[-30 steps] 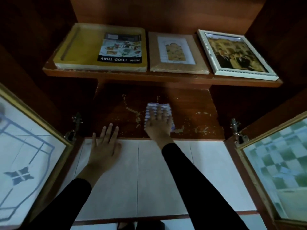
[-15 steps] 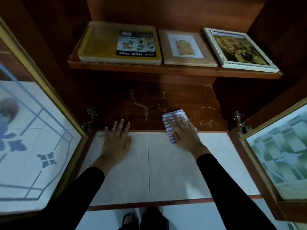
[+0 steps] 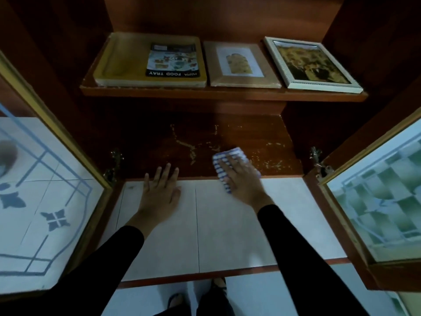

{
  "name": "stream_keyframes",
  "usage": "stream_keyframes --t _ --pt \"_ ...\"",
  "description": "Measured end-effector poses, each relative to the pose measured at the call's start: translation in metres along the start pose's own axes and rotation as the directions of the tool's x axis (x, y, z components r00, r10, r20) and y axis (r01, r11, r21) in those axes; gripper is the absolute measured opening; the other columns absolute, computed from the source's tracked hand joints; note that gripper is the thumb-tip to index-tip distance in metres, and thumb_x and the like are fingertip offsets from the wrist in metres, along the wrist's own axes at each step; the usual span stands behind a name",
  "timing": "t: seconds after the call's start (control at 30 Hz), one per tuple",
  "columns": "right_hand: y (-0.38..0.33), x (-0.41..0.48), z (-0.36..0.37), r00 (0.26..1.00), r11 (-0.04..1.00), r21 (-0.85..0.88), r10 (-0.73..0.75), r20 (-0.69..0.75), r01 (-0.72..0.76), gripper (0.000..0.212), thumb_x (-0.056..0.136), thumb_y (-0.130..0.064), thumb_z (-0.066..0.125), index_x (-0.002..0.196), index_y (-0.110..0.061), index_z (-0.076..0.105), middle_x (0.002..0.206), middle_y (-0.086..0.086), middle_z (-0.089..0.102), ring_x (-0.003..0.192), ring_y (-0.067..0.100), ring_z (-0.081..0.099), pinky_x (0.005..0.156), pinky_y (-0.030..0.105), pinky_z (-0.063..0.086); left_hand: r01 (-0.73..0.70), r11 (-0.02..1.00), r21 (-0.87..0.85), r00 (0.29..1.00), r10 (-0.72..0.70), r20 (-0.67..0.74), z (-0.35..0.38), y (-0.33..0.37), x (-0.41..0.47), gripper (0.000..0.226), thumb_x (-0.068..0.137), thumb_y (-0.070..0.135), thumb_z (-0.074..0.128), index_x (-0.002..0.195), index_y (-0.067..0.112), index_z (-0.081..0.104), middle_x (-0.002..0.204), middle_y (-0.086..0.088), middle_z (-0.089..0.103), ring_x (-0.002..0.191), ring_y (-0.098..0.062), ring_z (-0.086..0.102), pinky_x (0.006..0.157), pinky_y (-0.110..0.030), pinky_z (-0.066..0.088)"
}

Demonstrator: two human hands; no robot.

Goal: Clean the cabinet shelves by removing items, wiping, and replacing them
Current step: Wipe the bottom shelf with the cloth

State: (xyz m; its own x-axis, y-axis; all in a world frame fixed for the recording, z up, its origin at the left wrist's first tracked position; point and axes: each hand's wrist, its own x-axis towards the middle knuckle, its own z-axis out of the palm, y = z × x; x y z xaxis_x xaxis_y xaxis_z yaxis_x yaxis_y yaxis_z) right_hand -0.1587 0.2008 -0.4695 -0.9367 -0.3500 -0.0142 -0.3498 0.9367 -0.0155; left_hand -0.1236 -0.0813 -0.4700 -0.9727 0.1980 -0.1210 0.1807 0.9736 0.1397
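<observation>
My right hand (image 3: 245,181) presses flat on a blue-and-white striped cloth (image 3: 222,166) at the front edge of the lower wooden shelf (image 3: 262,137), which is scuffed with pale marks. My left hand (image 3: 159,195) lies flat, fingers spread, on the white tiled ledge (image 3: 216,229) in front of that shelf, holding nothing. The upper shelf (image 3: 223,94) carries a yellow food tray (image 3: 123,62) with a label, a brown framed picture (image 3: 241,62) and a white framed picture (image 3: 309,62).
Two glass cabinet doors stand swung outward, the left door (image 3: 41,201) and the right door (image 3: 378,197), flanking my arms. Metal hinges (image 3: 319,160) sit at the shelf's front corners. My feet show on the white floor (image 3: 273,297) below the ledge.
My right hand has slid the cloth from the middle of the lower shelf rightward and back toward its front edge. My left hand has stayed flat on the ledge. The view shifted slightly.
</observation>
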Motion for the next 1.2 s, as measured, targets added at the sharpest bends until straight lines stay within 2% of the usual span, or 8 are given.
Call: stream_keyframes --t 0.17,0.23,0.33,0.5,0.6,0.77,0.97,1.2 --pt "0.084 -0.049 -0.013 0.963 0.966 -0.001 0.256 0.083 -0.257 0.074 0.087 -0.049 0.001 0.155 -0.025 0.017 0.163 0.008 0.013 0.150 0.032 0.010 0.119 0.047 0.006 -0.035 0.995 -0.091 0.999 0.032 -0.026 0.006 0.017 0.004 0.082 0.082 0.059 -0.010 0.158 0.029 0.001 0.165 0.002 -0.010 0.151 -0.024 -0.016 0.117 -0.041 -0.019" --pt "0.076 -0.047 -0.009 0.958 0.959 0.011 0.283 0.043 -0.283 0.071 0.091 -0.046 0.008 0.154 -0.021 0.026 0.161 0.010 0.020 0.148 0.036 0.017 0.118 0.053 0.011 0.000 0.996 -0.090 1.000 -0.003 -0.029 0.008 0.026 0.007 0.083 0.081 0.059 -0.009 0.158 0.029 0.001 0.165 0.001 -0.010 0.151 -0.027 -0.016 0.118 -0.044 -0.018" --pt "0.035 -0.027 0.002 0.979 0.979 0.002 0.203 -0.026 -0.203 0.060 0.092 -0.036 0.027 0.146 -0.015 0.045 0.151 0.016 0.041 0.136 0.042 0.041 0.106 0.062 0.032 0.013 0.999 -0.050 1.000 -0.015 -0.028 0.009 0.039 0.015 0.084 0.081 0.060 -0.012 0.158 0.029 -0.001 0.165 0.001 -0.010 0.151 -0.027 -0.015 0.118 -0.046 -0.017" --pt "-0.018 0.003 0.000 0.999 1.000 0.021 0.008 0.038 -0.009 0.067 0.092 -0.042 0.012 0.155 -0.023 0.022 0.162 0.008 0.018 0.149 0.035 0.012 0.118 0.053 0.005 0.035 0.996 -0.088 0.997 -0.041 -0.065 0.011 0.058 0.026 0.086 0.080 0.062 -0.010 0.158 0.029 0.007 0.166 0.003 -0.003 0.152 -0.025 -0.009 0.119 -0.045 -0.012" --pt "0.017 -0.006 0.004 0.999 0.999 0.015 -0.032 -0.017 0.033 0.061 0.097 -0.040 0.020 0.154 -0.023 0.029 0.160 0.006 0.025 0.148 0.032 0.020 0.120 0.049 0.015 0.078 0.994 -0.080 0.992 -0.085 -0.088 0.014 0.064 0.031 0.082 0.085 0.065 -0.005 0.158 0.031 0.009 0.166 0.004 -0.001 0.152 -0.026 -0.007 0.119 -0.049 -0.010" --pt "0.107 -0.055 0.010 0.964 0.968 0.038 0.250 -0.087 -0.247 0.064 0.096 -0.043 0.016 0.156 -0.023 0.018 0.163 0.004 0.011 0.150 0.028 0.011 0.120 0.048 0.009 0.120 0.991 -0.064 0.985 -0.127 -0.121 0.020 0.071 0.033 0.076 0.090 0.067 0.001 0.158 0.033 0.010 0.166 0.002 0.003 0.152 -0.029 -0.004 0.118 -0.052 -0.010" --pt "0.110 -0.062 0.014 0.906 0.909 0.132 0.410 -0.104 -0.396 0.063 0.096 -0.044 0.010 0.156 -0.026 0.019 0.163 0.006 0.015 0.151 0.030 0.009 0.119 0.048 -0.002 0.135 0.989 -0.064 0.983 -0.142 -0.116 0.019 0.071 0.035 0.074 0.089 0.063 -0.005 0.157 0.037 0.006 0.166 0.005 -0.001 0.152 -0.026 -0.006 0.118 -0.053 -0.009" --pt "0.038 -0.023 0.000 0.980 0.976 0.084 0.198 0.027 -0.200 0.076 0.085 -0.049 -0.008 0.156 -0.026 0.000 0.164 0.004 -0.005 0.151 0.030 -0.005 0.118 0.050 -0.005 0.203 0.975 -0.089 0.970 -0.212 -0.115 0.011 0.030 0.012 0.079 0.087 0.061 -0.009 0.158 0.030 0.004 0.166 0.003 -0.002 0.152 -0.020 -0.007 0.120 -0.050 -0.007"
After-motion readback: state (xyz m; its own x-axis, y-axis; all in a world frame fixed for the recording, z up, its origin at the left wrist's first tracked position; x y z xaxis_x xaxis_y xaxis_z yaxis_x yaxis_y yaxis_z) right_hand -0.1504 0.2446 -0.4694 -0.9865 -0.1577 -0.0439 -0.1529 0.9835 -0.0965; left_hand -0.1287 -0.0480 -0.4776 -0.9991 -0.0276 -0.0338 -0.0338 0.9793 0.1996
